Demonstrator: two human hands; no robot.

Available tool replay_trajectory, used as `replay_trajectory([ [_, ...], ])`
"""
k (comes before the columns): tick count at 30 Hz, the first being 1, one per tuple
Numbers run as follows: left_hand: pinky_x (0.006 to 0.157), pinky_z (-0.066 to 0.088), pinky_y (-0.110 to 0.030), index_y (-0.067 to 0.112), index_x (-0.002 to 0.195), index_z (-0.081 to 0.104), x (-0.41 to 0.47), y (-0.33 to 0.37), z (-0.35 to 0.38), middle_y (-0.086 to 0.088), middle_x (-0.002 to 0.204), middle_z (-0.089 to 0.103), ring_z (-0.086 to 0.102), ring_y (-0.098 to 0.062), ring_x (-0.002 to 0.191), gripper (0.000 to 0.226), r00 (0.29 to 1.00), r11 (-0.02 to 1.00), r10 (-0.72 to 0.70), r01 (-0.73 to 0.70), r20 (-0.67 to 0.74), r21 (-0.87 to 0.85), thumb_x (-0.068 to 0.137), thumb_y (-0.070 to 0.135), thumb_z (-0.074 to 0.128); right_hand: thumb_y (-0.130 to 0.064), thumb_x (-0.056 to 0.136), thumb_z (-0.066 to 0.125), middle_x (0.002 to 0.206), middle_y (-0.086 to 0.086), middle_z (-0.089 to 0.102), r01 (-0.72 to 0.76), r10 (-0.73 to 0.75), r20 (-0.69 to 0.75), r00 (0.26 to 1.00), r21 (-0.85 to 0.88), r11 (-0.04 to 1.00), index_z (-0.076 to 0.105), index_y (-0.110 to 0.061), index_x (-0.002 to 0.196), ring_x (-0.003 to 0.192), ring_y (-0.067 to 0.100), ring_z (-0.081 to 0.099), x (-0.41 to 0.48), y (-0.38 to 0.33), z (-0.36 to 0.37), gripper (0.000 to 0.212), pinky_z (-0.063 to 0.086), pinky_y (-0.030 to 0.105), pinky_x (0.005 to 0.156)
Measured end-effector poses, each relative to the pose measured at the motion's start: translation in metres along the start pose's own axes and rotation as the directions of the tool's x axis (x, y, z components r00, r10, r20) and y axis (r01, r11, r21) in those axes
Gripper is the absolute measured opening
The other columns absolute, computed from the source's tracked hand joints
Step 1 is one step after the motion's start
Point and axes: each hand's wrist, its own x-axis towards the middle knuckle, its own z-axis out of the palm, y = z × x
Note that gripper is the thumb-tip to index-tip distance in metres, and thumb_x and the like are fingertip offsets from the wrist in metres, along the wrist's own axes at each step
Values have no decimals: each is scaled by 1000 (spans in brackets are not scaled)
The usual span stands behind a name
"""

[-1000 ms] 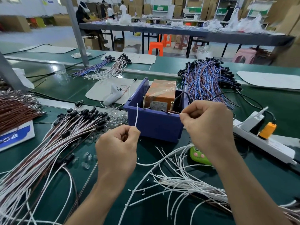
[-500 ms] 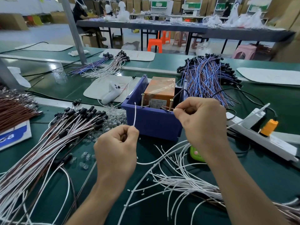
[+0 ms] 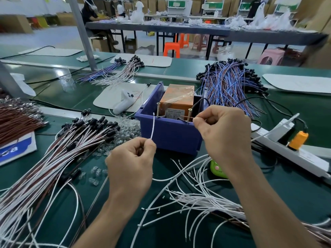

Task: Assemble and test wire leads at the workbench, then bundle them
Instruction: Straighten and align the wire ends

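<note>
So the left hand [image 3: 131,169] sits just in front of the blue bin [image 3: 168,135], thumb and forefinger pinching a thin white wire lead [image 3: 153,127] that stands nearly upright; its tip reaches the left screw [image 3: 158,110] on the bin's front rim, though whether it actually touches is hard to call from this angle; the right hand [image 3: 225,133] is at the bin's front right corner, fingers curled, pinching a skinny brown wire end [image 3: 185,117] laid against the right screw [image 3: 189,114]; inside the bin there's an orange box [image 3: 177,97] wrapped in clear tape; in front of the bin, nearer the person, a messy fan of loose white wires [image 3: 197,197] sprawls over the dark green bench mat [image 3: 286,111]; left of the bin lies a big sheaf of white and brown leads with black caps [image 3: 71,140], with a scatter of tiny clear bulbs [image 3: 125,127] between it and the bin; behind the bin on the right is a heap of blue and purple leads [image 3: 227,81]; right of the bin runs a white power strip [image 3: 286,151] with an orange plug [image 3: 298,140] in it; way behind the bin it's a workshop floor, with a long grey table [image 3: 197,31], orange stools [image 3: 172,49], stacked cardboard boxes and people working at the back.
</note>
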Motion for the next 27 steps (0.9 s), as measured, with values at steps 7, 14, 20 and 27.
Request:
replay_trajectory([
  [7, 45, 33, -17, 27, 73, 68, -1, 2, 2, 4, 48, 48, 38, -7, 43, 18, 1000, 1000, 17, -17, -13, 22, 91, 27, 69, -23, 81, 82, 54, -10, 64, 8, -7, -2, 1000, 6, 1000, 75, -22, 71, 51, 13, 62, -1, 0, -1, 13, 57, 37, 58],
  [14, 48, 36, -20, 24, 69, 66, 3, 0, 4, 1, 52, 52, 39, -8, 45, 22, 1000, 999, 10, -8, -28, 40, 90, 31, 67, -23, 81, 81, 54, -10, 64, 16, -16, -3, 1000, -3, 1000, 75, -22, 71, 51, 11, 62, 0, 0, -1, 12, 55, 34, 58],
  [20, 48, 36, -21, 17, 61, 63, 4, 0, 7, 2, 51, 51, 39, -8, 45, 33, 1000, 999, 20, -19, -16, 45, 92, 29, 67, -24, 81, 82, 51, -13, 60, 24, -24, -7, 1000, -27, 999, 75, -22, 70, 46, 5, 55, -1, 0, -1, 14, 43, 24, 54],
  [27, 50, 37, -28, 15, 64, 62, 4, 2, 10, 3, 50, 46, 36, -8, 47, 32, 999, 999, 32, -32, 22, 10, 91, 30, 64, -24, 81, 82, 51, -11, 62, 22, -22, -3, 1000, -28, 999, 75, -21, 72, 47, 8, 58, 1, 1, 0, 12, 45, 25, 55],
])
